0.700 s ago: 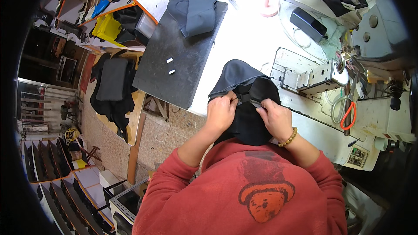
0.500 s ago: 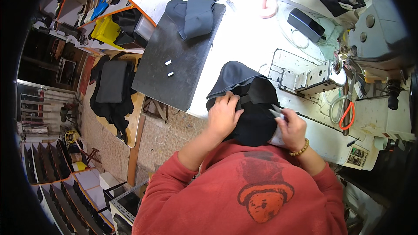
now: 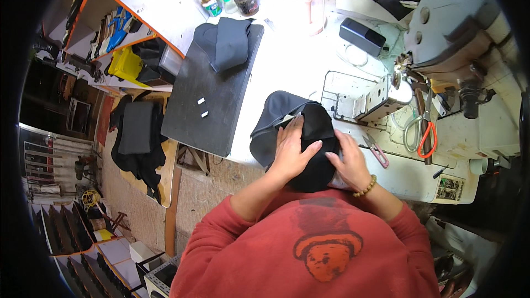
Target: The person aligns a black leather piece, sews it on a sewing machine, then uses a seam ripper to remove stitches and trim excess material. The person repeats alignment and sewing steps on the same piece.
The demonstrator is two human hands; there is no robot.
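A black sewn fabric piece [image 3: 317,168] with a smooth, leather-like flap [image 3: 284,105] rests at the front edge of the white table, against my red sweatshirt. My left hand [image 3: 292,152] lies across its middle, fingers stretched forward and thumb apart. A small pale spot shows by the fingertips. At the right edge of the piece is my right hand [image 3: 351,163], fingers extended and thumb over the fabric; the underside of that hand is hidden. Just right of it, small thread snips with pink handles [image 3: 376,150] lie on the table.
A sewing machine [image 3: 441,27] stands at the right, with orange-handled scissors [image 3: 425,135] near its base. On the left, a dark board [image 3: 207,99] carries folded grey pieces [image 3: 229,47] and two small white bits. Jars [image 3: 245,1] stand at the back; shelves [image 3: 132,27] line the left.
My right hand has let go of the snips, now on the table, and moved to the fabric's right edge. My left fingers have straightened out. The view has shifted slightly.
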